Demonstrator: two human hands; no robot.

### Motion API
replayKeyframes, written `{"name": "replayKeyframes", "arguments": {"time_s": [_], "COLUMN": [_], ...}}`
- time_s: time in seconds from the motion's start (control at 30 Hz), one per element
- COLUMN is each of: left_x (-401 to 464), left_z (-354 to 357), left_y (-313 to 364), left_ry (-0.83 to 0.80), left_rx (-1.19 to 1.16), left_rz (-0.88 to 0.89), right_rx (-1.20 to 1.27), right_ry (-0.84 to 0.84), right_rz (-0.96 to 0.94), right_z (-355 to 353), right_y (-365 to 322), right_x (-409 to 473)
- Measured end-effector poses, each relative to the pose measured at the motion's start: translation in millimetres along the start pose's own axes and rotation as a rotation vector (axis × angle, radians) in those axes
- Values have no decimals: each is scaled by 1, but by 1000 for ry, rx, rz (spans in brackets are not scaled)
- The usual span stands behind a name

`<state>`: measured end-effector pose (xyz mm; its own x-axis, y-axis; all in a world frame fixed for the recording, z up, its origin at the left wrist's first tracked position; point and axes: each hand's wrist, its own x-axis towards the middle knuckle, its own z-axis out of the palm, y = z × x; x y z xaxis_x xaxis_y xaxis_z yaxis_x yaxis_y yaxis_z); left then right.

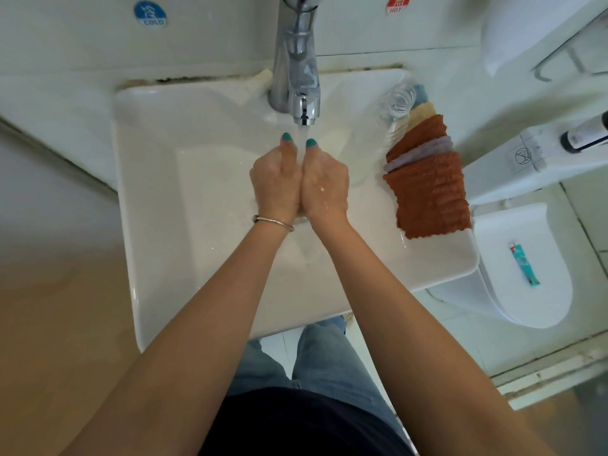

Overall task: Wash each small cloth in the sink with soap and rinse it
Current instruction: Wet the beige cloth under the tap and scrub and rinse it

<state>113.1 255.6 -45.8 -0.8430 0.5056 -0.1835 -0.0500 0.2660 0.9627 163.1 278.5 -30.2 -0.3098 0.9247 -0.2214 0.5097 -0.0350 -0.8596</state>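
My left hand (274, 184) and my right hand (325, 182) are pressed side by side at the middle of the sink (158, 199), under the stream of water (301, 143) falling from the tap (297, 77) at twelve o'clock. Both sets of fingers curl inward and down, thumbs pointing toward the spout; whether a cloth sits between my palms I cannot tell, since the backs of my hands hide whatever is there. A thin bracelet (274, 222) circles my left wrist.

The small cloths (427, 179) lie overlapped in a row on the sink's rim at three o'clock from my hands: a large rust-brown one nearest me, then a lilac one, another rust-brown, a cream one and a blue one toward one o'clock. A clear plastic bottle (393, 116) lies just beside them, touching the far cloths.

Further out at four o'clock, a teal tube (525, 264) rests on a white toilet lid (513, 301).
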Motion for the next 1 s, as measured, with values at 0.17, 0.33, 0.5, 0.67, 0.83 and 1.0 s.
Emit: {"name": "replayKeyframes", "arguments": {"time_s": [0.17,0.33,0.5,0.67,0.83,1.0], "left_x": [-17,-16,-21,-17,-6,-15], "left_z": [-8,-43,-37,-35,-61,-42], "left_y": [2,-17,-12,-10,-22,-7], "left_ry": [-188,-149,-209,-228,-107,-119], "left_rx": [-216,-254,-163,-52,59,3], "left_rz": [-65,-174,-54,63,51,130], "right_rx": [400,445,347,256,441,461], "right_ry": [51,-184,-113,-24,-91,-53], "right_rz": [-38,-165,-102,-136,-104,-70], "right_z": [-24,-16,-24,-22,2,-16], "right_y": [12,6,17,15,3,16], "right_x": [-12,-20,-28,-29,-36,-34]}}
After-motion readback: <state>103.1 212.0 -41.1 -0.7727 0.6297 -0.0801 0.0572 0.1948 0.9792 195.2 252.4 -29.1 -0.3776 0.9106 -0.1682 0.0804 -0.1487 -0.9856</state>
